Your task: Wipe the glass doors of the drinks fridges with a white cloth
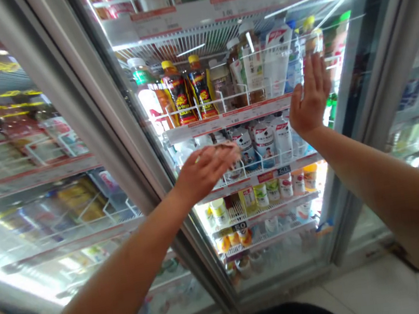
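My left hand (211,170) is at the glass door (280,272) of a drinks fridge, in front of the middle shelves. Its fingers bend around a pale, crumpled-looking thing (230,148), too blurred to name. Higher and to the right, my right hand (311,97) lies flat against the same glass, fingers stretched upward and nothing in it. Behind the glass, yellow-capped dark bottles (201,87) stand on the upper shelf. Red-and-white labelled bottles (264,138) line the shelf below, partly hidden by my left hand.
A metal door frame (81,92) runs down beside my left forearm, and another frame (378,74) stands on the right. The neighbouring fridge section holds more bottles (20,130). Small jars and cups (273,189) fill lower shelves. Pale floor tiles (374,284) show at the bottom right.
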`<state>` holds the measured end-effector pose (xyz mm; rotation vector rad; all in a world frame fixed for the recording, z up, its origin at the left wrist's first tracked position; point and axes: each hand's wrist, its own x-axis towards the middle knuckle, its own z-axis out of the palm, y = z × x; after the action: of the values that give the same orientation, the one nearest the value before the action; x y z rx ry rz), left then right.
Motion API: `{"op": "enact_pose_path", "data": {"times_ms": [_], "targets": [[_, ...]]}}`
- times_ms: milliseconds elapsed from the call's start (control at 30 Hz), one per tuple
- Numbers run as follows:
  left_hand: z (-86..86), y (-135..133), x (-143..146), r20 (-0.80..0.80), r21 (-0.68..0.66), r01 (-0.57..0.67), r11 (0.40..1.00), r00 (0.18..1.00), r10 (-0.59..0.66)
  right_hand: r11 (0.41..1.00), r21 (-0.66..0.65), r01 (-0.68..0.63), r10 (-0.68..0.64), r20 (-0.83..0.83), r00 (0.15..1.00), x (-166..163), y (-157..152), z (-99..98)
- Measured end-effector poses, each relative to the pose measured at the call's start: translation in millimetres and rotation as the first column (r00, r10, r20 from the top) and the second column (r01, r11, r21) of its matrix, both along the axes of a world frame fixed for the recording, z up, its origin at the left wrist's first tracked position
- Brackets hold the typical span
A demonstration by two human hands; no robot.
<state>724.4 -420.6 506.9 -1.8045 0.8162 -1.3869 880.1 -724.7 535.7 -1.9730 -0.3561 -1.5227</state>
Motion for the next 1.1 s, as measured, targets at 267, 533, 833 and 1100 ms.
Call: {"op": "enact_pose_path", "data": {"times_ms": [267, 533, 833, 1100], "targets": [[22.4, 4, -1, 0.101, -0.335, -0.020, 0.942, 0.993, 0.057, 1.000, 0.019, -0.006, 0.007, -0.016, 1.000, 1, 2, 0.3], [58.0, -2, 23, 0.004, -0.268, 0.024, 0.963, 1.000, -0.024, 0.999, 0.039, 0.026, -0.023, -0.084, 0.996, -8, 7, 1.8], [23.2, -45, 34, -0.169, -0.165, 0.054, 0.985, 0.982, -0.082, 0.996, 0.003, 0.087, -0.087, -0.096, 0.992, -4, 5, 1.1], [111.7, -24, 51, 0.073, -0.584, 0.067, 0.809, 0.997, -0.030, 0.999, 0.014, 0.046, -0.045, -0.020, 0.999, -4, 5, -1.1]]}}
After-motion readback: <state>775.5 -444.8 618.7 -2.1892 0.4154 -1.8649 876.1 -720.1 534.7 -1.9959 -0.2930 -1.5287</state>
